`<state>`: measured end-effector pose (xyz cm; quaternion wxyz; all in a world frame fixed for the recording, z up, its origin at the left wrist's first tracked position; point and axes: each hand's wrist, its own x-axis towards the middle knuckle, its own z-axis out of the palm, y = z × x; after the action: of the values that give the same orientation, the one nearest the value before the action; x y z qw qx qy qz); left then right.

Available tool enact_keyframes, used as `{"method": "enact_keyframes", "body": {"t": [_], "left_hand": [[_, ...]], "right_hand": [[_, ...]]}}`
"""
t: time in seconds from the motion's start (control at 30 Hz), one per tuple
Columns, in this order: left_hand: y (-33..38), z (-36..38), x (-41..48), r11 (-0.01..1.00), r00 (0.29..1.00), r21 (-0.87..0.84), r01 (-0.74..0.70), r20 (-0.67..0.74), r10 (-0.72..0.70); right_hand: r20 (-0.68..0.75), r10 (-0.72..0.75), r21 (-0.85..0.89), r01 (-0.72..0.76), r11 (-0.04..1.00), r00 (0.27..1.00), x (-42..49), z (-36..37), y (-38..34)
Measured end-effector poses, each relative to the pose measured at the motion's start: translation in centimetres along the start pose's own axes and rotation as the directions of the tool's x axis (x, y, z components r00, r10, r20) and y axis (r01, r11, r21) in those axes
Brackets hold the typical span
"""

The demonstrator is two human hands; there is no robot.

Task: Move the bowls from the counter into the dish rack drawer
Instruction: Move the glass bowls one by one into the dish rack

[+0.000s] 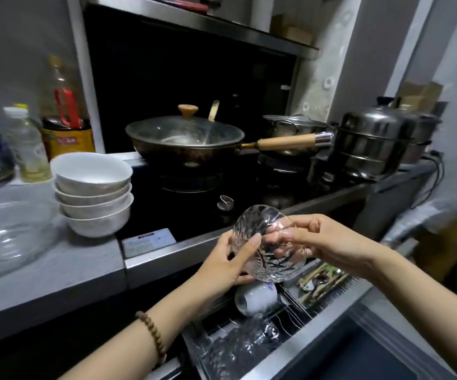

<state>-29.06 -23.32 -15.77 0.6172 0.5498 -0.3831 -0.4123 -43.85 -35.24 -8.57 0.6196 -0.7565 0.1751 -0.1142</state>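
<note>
I hold a clear cut-glass bowl [263, 231] tilted on its side above the open dish rack drawer [312, 338]. My left hand [228, 266] grips its lower left rim and my right hand [315, 239] grips its right side. A stack of several white bowls [93, 193] stands on the grey counter [57, 270] to the left. A large clear glass bowl [10, 237] sits at the counter's left edge. Inside the drawer lie a white cup with blue marks [254, 297] and several clear glass pieces [241, 344].
A lidded wok [186, 138] with a wooden handle sits on the black stove, steel pots [372, 144] to its right. Bottles [27, 144] stand at the back left of the counter. Utensils [323, 281] lie in the drawer's right part.
</note>
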Motion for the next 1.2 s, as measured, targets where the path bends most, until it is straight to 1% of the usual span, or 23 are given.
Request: {"method": "enact_keyframes", "body": {"t": [0.17, 0.27, 0.37, 0.43, 0.5, 0.6, 0.7, 0.77, 0.83, 0.87, 0.97, 1.1, 1.2], "left_hand": [[-4.9, 2.8, 3.3, 0.989, 0.988, 0.030, 0.147, 0.041, -0.148], [-7.6, 3.7, 4.9, 0.974, 0.972, 0.023, 0.224, 0.069, -0.225], [-10.5, 4.1, 6.6, 0.954, 0.951, -0.016, 0.299, 0.087, -0.296], [-12.5, 4.2, 7.6, 0.942, 0.937, -0.006, 0.336, 0.103, -0.333], [-14.2, 4.2, 8.5, 0.927, 0.922, 0.005, 0.375, 0.101, -0.374], [-16.7, 4.0, 9.8, 0.906, 0.905, 0.037, 0.421, 0.051, -0.423], [-18.4, 3.5, 10.4, 0.891, 0.907, 0.189, 0.413, 0.001, -0.421], [-19.6, 2.9, 10.5, 0.865, 0.914, 0.330, 0.378, 0.018, -0.406], [-21.0, 2.3, 10.4, 0.840, 0.920, 0.421, 0.342, 0.033, -0.391], [-21.7, 2.0, 10.3, 0.817, 0.920, 0.477, 0.324, 0.040, -0.389], [-23.5, 1.4, 10.0, 0.685, 0.908, 0.684, 0.253, 0.076, -0.411], [-25.1, 1.4, 9.6, 0.588, 0.894, 0.784, 0.201, 0.098, -0.437], [-25.6, 1.5, 9.4, 0.555, 0.893, 0.813, 0.179, 0.102, -0.437]], "right_hand": [[-0.108, 0.142, 0.057, -0.137, 0.989, 0.984, -0.1, -3.2, 4.8], [-0.131, 0.220, 0.070, -0.212, 0.975, 0.967, 0.7, -4.5, 7.9], [-0.155, 0.303, 0.141, -0.282, 0.949, 0.940, 1.8, -5.4, 10.9], [-0.154, 0.353, 0.187, -0.323, 0.928, 0.923, 2.7, -5.8, 12.7], [-0.152, 0.405, 0.227, -0.367, 0.902, 0.901, 3.6, -6.1, 14.3], [-0.149, 0.460, 0.235, -0.420, 0.877, 0.876, 5.1, -6.4, 16.8], [-0.181, 0.513, 0.221, -0.473, 0.853, 0.839, 6.7, -7.0, 19.3], [-0.196, 0.566, 0.232, -0.523, 0.820, 0.800, 7.7, -7.5, 21.1], [-0.222, 0.606, 0.218, -0.567, 0.795, 0.764, 8.6, -8.0, 23.0], [-0.234, 0.621, 0.213, -0.583, 0.784, 0.748, 8.9, -8.1, 23.7], [-0.244, 0.664, 0.163, -0.645, 0.747, 0.707, 9.6, -8.2, 25.3], [-0.198, 0.733, 0.090, -0.733, 0.674, 0.651, 10.4, -8.1, 26.8], [-0.141, 0.796, 0.076, -0.795, 0.602, 0.589, 11.0, -8.1, 27.9]]}}
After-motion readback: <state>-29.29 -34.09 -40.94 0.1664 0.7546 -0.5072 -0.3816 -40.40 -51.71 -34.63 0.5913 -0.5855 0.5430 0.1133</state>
